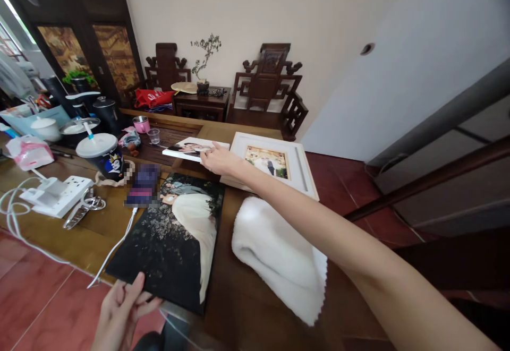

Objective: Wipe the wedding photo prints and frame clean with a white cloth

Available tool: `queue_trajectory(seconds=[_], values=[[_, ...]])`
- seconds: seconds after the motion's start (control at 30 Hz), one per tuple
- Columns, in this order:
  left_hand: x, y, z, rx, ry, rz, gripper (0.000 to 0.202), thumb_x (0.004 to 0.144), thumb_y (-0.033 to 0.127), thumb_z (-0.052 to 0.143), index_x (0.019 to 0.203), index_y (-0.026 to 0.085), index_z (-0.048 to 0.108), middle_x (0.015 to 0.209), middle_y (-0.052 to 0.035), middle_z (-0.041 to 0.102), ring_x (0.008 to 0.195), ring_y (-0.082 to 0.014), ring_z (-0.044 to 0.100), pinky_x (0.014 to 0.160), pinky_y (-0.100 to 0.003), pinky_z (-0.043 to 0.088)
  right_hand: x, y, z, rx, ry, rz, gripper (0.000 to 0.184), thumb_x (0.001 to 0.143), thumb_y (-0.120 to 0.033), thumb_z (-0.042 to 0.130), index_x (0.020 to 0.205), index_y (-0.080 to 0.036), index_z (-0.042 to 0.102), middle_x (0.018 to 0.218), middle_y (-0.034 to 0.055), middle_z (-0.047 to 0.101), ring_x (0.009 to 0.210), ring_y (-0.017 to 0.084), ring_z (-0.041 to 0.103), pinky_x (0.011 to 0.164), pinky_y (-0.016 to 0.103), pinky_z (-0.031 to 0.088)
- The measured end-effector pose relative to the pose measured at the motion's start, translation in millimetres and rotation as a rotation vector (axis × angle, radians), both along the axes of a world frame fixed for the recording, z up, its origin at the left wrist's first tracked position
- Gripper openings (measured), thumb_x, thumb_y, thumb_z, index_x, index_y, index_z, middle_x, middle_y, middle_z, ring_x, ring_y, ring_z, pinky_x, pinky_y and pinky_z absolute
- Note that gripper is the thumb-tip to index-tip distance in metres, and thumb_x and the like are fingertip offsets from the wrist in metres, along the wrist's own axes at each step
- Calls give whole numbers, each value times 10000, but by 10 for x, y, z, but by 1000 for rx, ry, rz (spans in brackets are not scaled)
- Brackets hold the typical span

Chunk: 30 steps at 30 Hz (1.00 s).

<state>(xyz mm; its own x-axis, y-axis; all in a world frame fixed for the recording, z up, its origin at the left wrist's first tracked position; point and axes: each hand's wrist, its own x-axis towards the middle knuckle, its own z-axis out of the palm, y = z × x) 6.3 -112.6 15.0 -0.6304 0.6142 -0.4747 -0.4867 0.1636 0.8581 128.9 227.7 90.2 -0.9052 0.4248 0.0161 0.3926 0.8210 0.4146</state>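
My left hand (125,306) pinches the near edge of a dark photo panel (167,239), thumb on top and fingers beneath. The panel shows a figure in a long white dress and lies along the table's front. Farther off, my right hand (217,158) grips the right end of a smaller white-edged photo panel (187,148), which is tilted near the far side of the table. Just right of that hand lies a white-framed wedding picture (271,162), partly covered by my forearm. A folded white cloth (274,255) rests between the frame and the table's near edge.
On the wooden table (75,245) at left stand a lidded drink cup (101,154), a power strip (59,197) with white cables, a pink mug (141,124) and a clear plastic cup (153,136). A blurred-out phone-like object (142,185) touches a white cable. Wooden chairs (265,85) stand behind.
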Motion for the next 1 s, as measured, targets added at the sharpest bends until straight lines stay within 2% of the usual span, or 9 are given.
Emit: queue_trajectory(seconds=[0.23, 0.33, 0.47, 0.57, 0.67, 0.77, 0.83, 0.93, 1.0], values=[[-398, -36, 71, -114, 11, -46, 466, 395, 324, 940, 698, 209, 605, 631, 32, 672, 594, -225, 708, 542, -310, 646, 10, -4, 66, -15, -7, -10, 376, 1017, -173, 279, 1187, 37, 540, 1055, 251, 693, 1045, 276, 650, 1028, 458, 320], [-555, -4, 108, -101, 39, -29, 448, 361, 292, 941, 640, 209, 601, 565, 61, 628, 569, -212, 703, 557, -292, 644, 20, -21, 69, -22, -3, -7, 375, 1013, -154, 273, 1178, 53, 538, 1026, 247, 696, 1001, 277, 664, 1033, 460, 318], [-564, 208, 122, -38, 99, 4, 484, 420, 285, 926, 522, 191, 462, 526, 68, 580, 542, -193, 692, 562, -292, 637, 44, -37, 67, -32, 7, -1, 360, 1004, -135, 279, 1173, 53, 535, 1020, 241, 692, 949, 275, 675, 1023, 467, 327], [-496, 437, 148, 38, 124, 58, 490, 474, 246, 893, 540, 192, 411, 552, 78, 592, 535, -177, 683, 562, -298, 631, 60, -46, 78, -36, 13, 1, 351, 999, -131, 281, 1173, 44, 532, 1022, 243, 687, 950, 276, 671, 1012, 470, 336], [-424, 658, 225, 25, 98, 44, 482, 528, 199, 864, 573, 196, 385, 528, 94, 557, 503, -163, 663, 546, -298, 620, 73, -53, 92, -40, 20, 9, 356, 1003, -142, 270, 1157, 34, 539, 1013, 237, 687, 948, 276, 668, 1017, 471, 332], [-370, 829, 292, 39, 49, 7, 458, 560, 211, 871, 611, 193, 416, 526, 101, 542, 482, -127, 637, 577, -279, 622, 89, -81, 82, -25, 32, 23, 370, 1004, -135, 250, 1169, 40, 532, 1021, 236, 683, 960, 274, 662, 1026, 477, 328], [-353, 918, 295, 98, 15, -65, 461, 543, 232, 896, 626, 185, 445, 533, 101, 534, 530, -118, 650, 666, -284, 632, 100, -111, 54, 2, 43, 17, 372, 1000, -130, 255, 1191, 46, 522, 1055, 246, 675, 980, 287, 657, 1029, 503, 326], [-352, 1056, 238, 207, -46, -214, 473, 548, 245, 907, 616, 178, 444, 558, 86, 550, 695, -150, 702, 856, -351, 608, 108, -156, -14, 42, 62, 5, 370, 988, -121, 289, 1234, 51, 504, 1109, 263, 661, 1003, 311, 652, 1041, 560, 308], [-355, 1177, 193, 251, -75, -248, 487, 571, 220, 897, 591, 177, 412, 569, 78, 565, 744, -163, 712, 920, -406, 580, 105, -179, -64, 68, 67, 5, 381, 982, -121, 304, 1259, 57, 495, 1116, 265, 663, 1005, 317, 652, 1057, 594, 286]])
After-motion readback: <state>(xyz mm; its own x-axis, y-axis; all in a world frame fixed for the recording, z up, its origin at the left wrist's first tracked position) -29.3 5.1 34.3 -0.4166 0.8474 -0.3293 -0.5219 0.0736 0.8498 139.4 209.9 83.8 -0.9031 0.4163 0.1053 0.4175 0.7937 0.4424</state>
